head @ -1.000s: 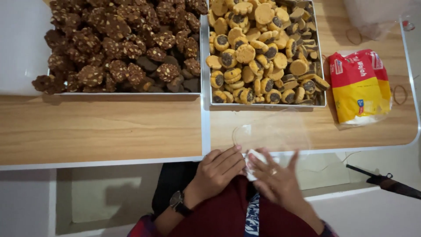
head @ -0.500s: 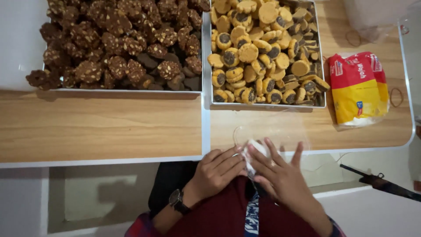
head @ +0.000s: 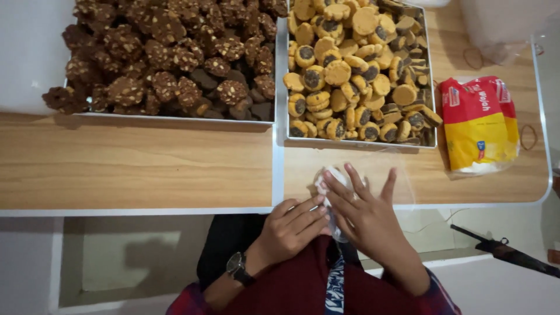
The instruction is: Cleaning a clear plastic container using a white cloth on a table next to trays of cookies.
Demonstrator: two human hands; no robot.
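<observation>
Two hands meet at the near edge of the wooden table [head: 146,169], just in front of the person's body, and between them is a small clear plastic bag [head: 333,185], crumpled whitish where it bunches up. The left hand [head: 291,224], with a dark wristwatch [head: 238,267] on its wrist, has its fingers curled together against the lower part of the bag, and it seems to pinch the film, though the contact itself is partly hidden. The right hand [head: 367,219] is spread, fingers apart, with two or three fingertips laid on the bag's upper part and the rest fanned out over the table edge; it presses and rubs rather than clamps. The bag looks very light, limp and slippery, the kind of film that clings to itself, so it is best taken at the mouth, one layer under each hand's fingertips, and slid apart, not grabbed in a fist. It will not break, but it can tear if pulled hard at a seam. Well beyond the hands stand two metal trays: the left tray [head: 175,118] heaped with dark nut-studded cookies [head: 169,52], the right tray [head: 361,143] with pale round cookies [head: 350,70] that have dark centres. Those look crumbly and fragile. A red and yellow packet [head: 479,125] lies just beside the right tray.
</observation>
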